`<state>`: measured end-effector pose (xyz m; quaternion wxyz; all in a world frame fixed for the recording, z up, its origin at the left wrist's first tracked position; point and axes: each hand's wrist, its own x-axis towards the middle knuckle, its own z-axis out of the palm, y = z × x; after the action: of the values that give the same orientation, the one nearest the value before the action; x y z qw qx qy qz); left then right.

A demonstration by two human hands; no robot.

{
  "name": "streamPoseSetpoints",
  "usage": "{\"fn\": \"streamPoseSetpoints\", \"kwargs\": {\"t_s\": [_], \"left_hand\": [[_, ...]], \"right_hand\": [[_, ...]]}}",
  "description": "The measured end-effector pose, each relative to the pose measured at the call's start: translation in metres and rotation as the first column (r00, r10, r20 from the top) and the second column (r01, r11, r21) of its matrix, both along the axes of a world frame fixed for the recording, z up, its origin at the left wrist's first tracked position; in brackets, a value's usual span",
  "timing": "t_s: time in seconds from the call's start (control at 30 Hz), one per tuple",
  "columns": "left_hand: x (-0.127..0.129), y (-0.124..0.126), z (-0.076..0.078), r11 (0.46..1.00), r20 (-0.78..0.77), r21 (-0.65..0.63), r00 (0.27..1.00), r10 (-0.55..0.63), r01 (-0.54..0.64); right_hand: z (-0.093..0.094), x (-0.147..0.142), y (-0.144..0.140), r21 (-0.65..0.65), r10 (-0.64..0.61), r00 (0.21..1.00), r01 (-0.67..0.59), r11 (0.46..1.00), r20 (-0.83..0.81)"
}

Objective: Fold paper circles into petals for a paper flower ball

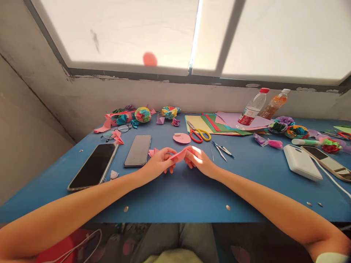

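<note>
A folded piece of pink paper (pixel 178 156) is held just above the blue table between both my hands. My left hand (pixel 161 160) pinches its left end, and my right hand (pixel 199 160) grips the right end with the fingertips curled round it. Behind the hands lies a pink paper disc (pixel 181 138) with a small pale piece on it. Red and yellow scissors (pixel 197 134) rest to the right of the disc. A compass (pixel 222 149) lies right of my right hand, with a thin needle-like piece (pixel 212 153) beside it.
Two phones, a black one (pixel 93 166) and a grey one (pixel 138 150), lie left. Coloured sheets (pixel 201 124) lie behind the scissors, near a red-capped bottle (pixel 251 109) and an orange drink bottle (pixel 275 104). Folded paper balls (pixel 143 114) line the back. A white power bank (pixel 301 162) sits right.
</note>
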<state>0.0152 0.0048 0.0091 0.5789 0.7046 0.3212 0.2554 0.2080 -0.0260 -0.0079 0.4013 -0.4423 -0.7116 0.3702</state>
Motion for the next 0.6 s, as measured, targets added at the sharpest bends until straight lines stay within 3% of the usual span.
{"fn": "streamPoseSetpoints", "kwargs": {"t_s": [0.13, 0.2, 0.27, 0.33, 0.37, 0.4, 0.5, 0.6], "left_hand": [[-0.001, 0.0, 0.0, 1.0, -0.022, 0.014, 1.0, 0.001, -0.001], [-0.002, 0.001, 0.001, 1.0, -0.025, 0.027, 1.0, 0.009, -0.008], [-0.004, 0.001, 0.002, 0.999, -0.031, 0.04, 0.999, 0.019, -0.018], [-0.006, 0.001, 0.002, 0.998, -0.046, 0.053, 0.998, 0.032, -0.03], [-0.006, 0.002, 0.001, 0.998, -0.057, 0.06, 0.998, 0.037, -0.034], [-0.006, 0.002, 0.001, 0.997, -0.068, 0.07, 0.997, 0.04, -0.036], [-0.005, 0.003, -0.001, 0.992, -0.109, 0.124, 0.993, 0.038, -0.024], [-0.003, 0.003, -0.006, 0.963, -0.139, 0.266, 0.987, 0.085, -0.046]], "right_hand": [[-0.002, -0.001, 0.0, 0.008, 0.013, 1.0, -0.013, 1.0, 0.002], [-0.004, 0.001, 0.001, 0.164, -0.09, 0.995, 0.081, 0.983, 0.052], [-0.005, 0.006, 0.002, 0.465, -0.268, 0.95, 0.168, 0.869, 0.158], [-0.003, 0.013, 0.003, 0.701, -0.413, 0.859, 0.094, 0.707, 0.302], [-0.001, 0.016, 0.003, 0.738, -0.438, 0.812, 0.013, 0.675, 0.387], [0.002, 0.018, 0.002, 0.736, -0.435, 0.765, -0.075, 0.673, 0.475], [0.012, 0.019, -0.006, 0.6, -0.309, 0.64, -0.301, 0.741, 0.703], [0.02, 0.013, -0.017, 0.485, -0.171, 0.64, -0.354, 0.8, 0.749]]}}
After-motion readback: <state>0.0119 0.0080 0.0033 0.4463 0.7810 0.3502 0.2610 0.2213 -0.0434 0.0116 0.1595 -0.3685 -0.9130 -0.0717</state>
